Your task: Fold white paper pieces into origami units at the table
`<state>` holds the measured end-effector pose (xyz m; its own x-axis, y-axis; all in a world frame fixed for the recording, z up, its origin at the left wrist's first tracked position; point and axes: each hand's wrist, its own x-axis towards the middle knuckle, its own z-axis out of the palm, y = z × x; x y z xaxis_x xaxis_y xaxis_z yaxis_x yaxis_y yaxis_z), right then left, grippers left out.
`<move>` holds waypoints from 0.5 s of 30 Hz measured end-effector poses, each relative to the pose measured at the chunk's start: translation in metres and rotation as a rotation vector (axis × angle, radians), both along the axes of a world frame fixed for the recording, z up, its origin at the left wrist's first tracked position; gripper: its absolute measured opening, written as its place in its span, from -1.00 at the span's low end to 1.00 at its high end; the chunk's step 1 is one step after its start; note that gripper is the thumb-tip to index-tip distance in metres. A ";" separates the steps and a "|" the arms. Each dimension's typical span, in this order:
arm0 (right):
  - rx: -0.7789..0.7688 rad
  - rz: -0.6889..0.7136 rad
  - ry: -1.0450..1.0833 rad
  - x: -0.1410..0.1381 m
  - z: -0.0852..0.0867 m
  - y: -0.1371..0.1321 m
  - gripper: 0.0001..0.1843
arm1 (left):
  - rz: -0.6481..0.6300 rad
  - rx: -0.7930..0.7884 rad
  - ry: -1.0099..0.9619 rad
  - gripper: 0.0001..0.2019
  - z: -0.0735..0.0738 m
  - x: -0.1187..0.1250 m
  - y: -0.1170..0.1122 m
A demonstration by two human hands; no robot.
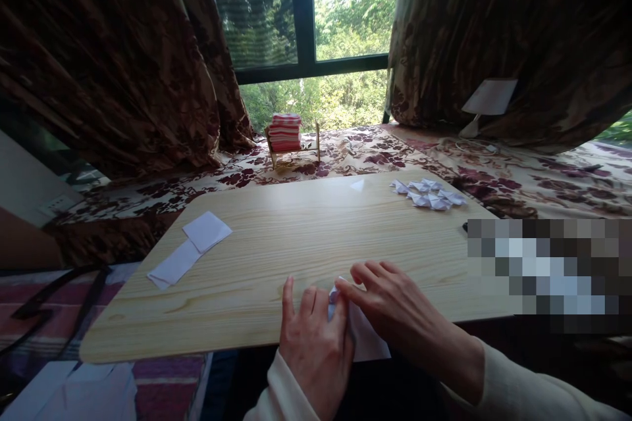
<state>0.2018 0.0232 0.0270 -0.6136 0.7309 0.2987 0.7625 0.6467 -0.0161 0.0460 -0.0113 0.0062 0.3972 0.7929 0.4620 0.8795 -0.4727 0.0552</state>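
A white sheet of paper [368, 335] lies at the table's near edge, part of it sticking out past the edge. A fold shows near its upper corner, between my fingertips. My left hand [316, 342] presses on the paper's left side, its fingers bent together apart from the little finger, which stretches forward. From the right, my right hand [395, 296] pinches the folded upper corner with thumb and index finger, the other fingers curled. My hands cover much of the paper, so the exact fold is hidden.
The wooden table [266, 243] holds white paper pieces [207, 231] at left, a small paper triangle [357, 185] at the back and several folded paper pieces [429, 195] back right. Beyond stand a rack with striped cloths [285, 132] and a lamp [490, 97]. More paper [74, 395] lies lower left.
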 end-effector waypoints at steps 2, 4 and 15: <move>0.003 0.005 -0.017 0.001 0.001 0.000 -0.80 | -0.001 0.007 -0.002 -0.68 0.000 0.000 0.000; 0.006 0.007 -0.029 0.001 0.001 0.000 -0.80 | -0.004 0.007 -0.001 -0.68 -0.001 0.000 0.000; 0.036 0.007 -0.006 0.011 -0.016 -0.003 -0.60 | -0.001 0.006 0.002 -0.65 -0.002 -0.001 0.000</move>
